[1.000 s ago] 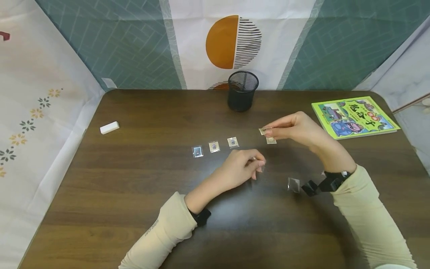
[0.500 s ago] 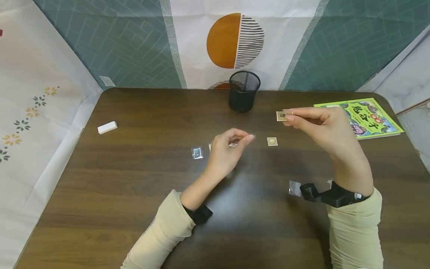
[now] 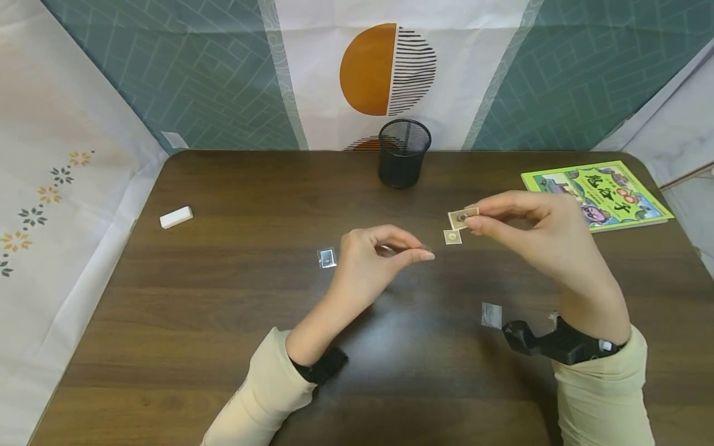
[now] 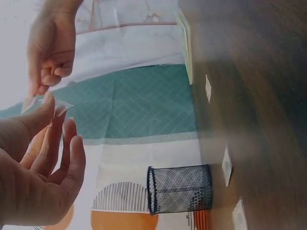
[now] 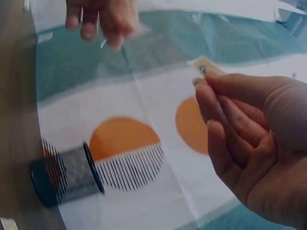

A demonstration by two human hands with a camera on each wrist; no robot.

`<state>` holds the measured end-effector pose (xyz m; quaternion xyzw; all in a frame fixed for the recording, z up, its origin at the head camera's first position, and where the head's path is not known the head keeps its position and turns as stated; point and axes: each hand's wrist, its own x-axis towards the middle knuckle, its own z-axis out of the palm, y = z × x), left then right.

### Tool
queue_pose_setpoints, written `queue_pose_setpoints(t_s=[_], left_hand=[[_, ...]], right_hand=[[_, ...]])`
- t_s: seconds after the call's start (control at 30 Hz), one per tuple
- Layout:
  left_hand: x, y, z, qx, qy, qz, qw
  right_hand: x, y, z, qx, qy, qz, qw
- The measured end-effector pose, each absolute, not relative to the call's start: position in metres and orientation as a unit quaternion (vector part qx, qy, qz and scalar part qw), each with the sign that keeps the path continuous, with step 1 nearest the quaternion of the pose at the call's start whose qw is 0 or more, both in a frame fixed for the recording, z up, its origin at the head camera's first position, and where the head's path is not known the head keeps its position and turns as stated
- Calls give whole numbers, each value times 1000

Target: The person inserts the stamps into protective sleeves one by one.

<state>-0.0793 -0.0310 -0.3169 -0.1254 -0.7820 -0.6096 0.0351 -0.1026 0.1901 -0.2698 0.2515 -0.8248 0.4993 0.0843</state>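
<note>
My right hand (image 3: 549,232) pinches a small beige square card (image 3: 458,218) with a dark round mark, raised above the table. To its left, my left hand (image 3: 359,266) holds a small clear plastic sleeve (image 4: 61,105) between thumb and fingertips. Another beige square (image 3: 452,237) lies on the table just below the held card in the head view. Left of my left hand lies a blue-framed square in a clear sleeve (image 3: 326,257). Two more squares, hidden behind the left hand in the head view, appear in the left wrist view, one standing out as a pale square (image 4: 226,165).
A loose clear sleeve (image 3: 491,315) lies near my right wrist. At the back stands a black mesh pen cup (image 3: 404,161). A green picture book (image 3: 613,192) is at the back right, and a white eraser (image 3: 176,217) at the left.
The right hand has lifted the beige card off to the right, then brought it slightly lower. The left hand has moved up with its sleeve, covering two squares in the head view.
</note>
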Motion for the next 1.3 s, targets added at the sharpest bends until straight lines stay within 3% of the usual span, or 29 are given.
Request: queue_pose_setpoints(t_s=[0.63, 1.1, 1.3], left_hand=[[-77, -34, -311, -152, -801, -574, 80], [-73, -36, -310, -168, -861, -451, 162], [-73, -35, -311, -167, -867, -438, 170]], right_hand=[[-92, 168, -273, 317, -849, 412, 99], [-83, 161, -271, 347, -878, 268, 190], [-80, 161, -270, 347, -881, 252, 201]])
